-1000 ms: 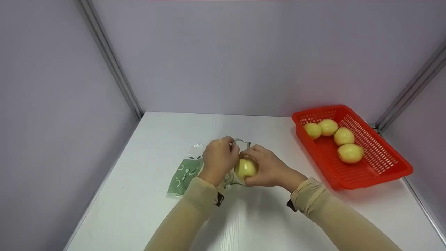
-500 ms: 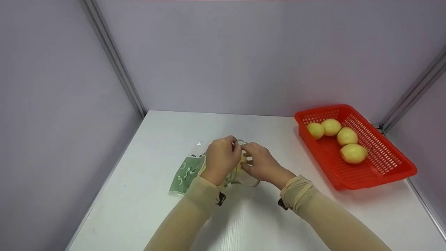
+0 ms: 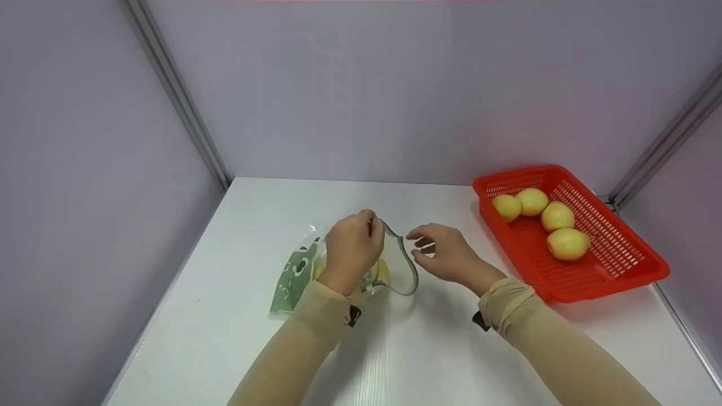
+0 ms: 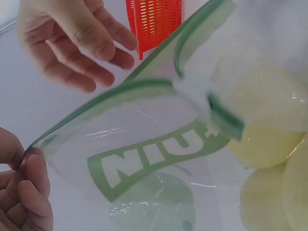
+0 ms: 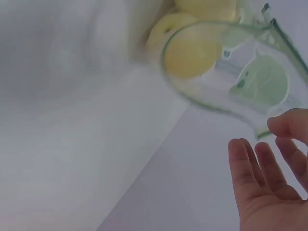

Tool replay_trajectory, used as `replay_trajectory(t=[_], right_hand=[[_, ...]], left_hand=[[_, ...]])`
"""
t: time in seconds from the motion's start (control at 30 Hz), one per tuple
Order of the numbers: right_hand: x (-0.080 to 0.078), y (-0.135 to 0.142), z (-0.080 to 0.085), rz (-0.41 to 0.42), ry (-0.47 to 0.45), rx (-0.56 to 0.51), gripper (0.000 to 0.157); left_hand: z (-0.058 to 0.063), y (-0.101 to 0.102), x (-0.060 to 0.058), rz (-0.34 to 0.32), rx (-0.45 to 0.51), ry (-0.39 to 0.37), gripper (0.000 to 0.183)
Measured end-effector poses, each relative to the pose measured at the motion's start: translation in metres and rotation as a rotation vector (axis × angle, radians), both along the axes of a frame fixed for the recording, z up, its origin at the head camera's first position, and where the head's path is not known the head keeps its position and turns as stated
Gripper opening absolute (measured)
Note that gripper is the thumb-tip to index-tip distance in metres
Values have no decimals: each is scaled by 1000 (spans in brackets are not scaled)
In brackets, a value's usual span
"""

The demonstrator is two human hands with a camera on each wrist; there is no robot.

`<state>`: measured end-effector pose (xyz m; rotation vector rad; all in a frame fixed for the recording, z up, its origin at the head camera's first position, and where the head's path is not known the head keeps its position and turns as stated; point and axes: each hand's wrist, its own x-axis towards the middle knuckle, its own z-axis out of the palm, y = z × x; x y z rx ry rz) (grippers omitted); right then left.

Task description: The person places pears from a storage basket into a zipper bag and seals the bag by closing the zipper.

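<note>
My left hand (image 3: 354, 248) pinches the edge of a clear zip bag (image 3: 293, 282) with a green printed panel. Its thumb and fingers (image 4: 36, 178) grip one corner of the green-lined mouth in the left wrist view. Yellow apples (image 4: 272, 144) lie inside the bag, partly hidden behind the left hand in the head view. The bag's mouth gapes to the right as a wide loop. Just right of that loop, my right hand (image 3: 448, 254) holds nothing, its fingers loosely bent. In the right wrist view its thumb overlaps the bag's rim.
A red perforated basket (image 3: 527, 270) stands at the right on the white table (image 3: 192, 338). Several yellow apples (image 3: 568, 244) sit in it. Grey panels (image 3: 350, 90) enclose the table at the back and both sides.
The right hand held an apple at the bag's mouth, reached in and let it go inside the bag. It then drew back to the right. The left hand kept its grip on the bag.
</note>
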<state>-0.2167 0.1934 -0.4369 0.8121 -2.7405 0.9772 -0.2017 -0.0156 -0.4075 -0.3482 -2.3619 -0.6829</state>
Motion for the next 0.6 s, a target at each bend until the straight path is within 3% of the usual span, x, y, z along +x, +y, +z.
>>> replay_trajectory(t=[0.1,0.33,0.6], right_hand=[[-9,20,3,-66,-4,68,26],[-31,78,18,-210,-107,211,38],[-46,138,36,-293,-149,325,50]], left_hand=[[2,-1,-1,6,9,-8,16],[1,-1,0,7,-11,-42,16],[-2,5,1,2,-22,-64,16]])
